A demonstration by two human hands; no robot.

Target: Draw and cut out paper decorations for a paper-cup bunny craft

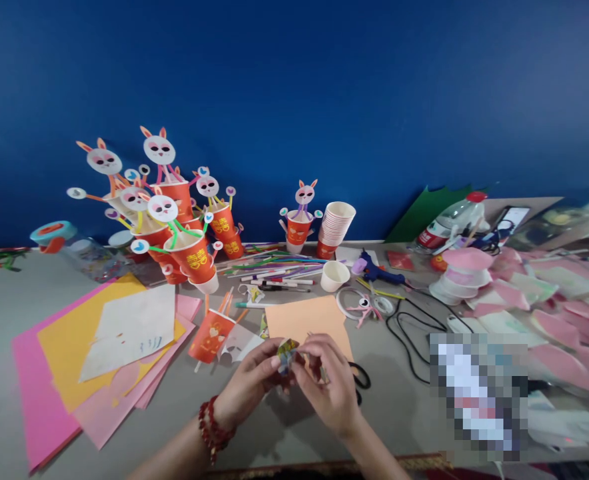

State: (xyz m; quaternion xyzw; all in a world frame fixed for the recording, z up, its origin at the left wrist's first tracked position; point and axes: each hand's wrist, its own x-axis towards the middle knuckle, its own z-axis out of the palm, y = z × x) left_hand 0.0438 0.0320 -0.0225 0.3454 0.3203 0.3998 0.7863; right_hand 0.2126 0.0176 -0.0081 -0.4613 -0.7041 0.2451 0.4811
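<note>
Over the front middle of the table, my left hand pinches a small printed piece with yellow-green and blue on it; its exact kind is too small to tell. My right hand has its fingers closed at the right edge of the same piece, partly hiding it. Behind the hands lies a sheet of peach paper. Black scissor handles stick out beside my right hand. Left of the hands, a red paper cup with paper strips leans next to a white cut-out scrap.
Rabbit-faced cups stand stacked at the back left; another rabbit cup is beside a cup stack. Pens, a blue glue gun and its black cord lie behind. Coloured sheets cover the left, pink-and-white pieces the right.
</note>
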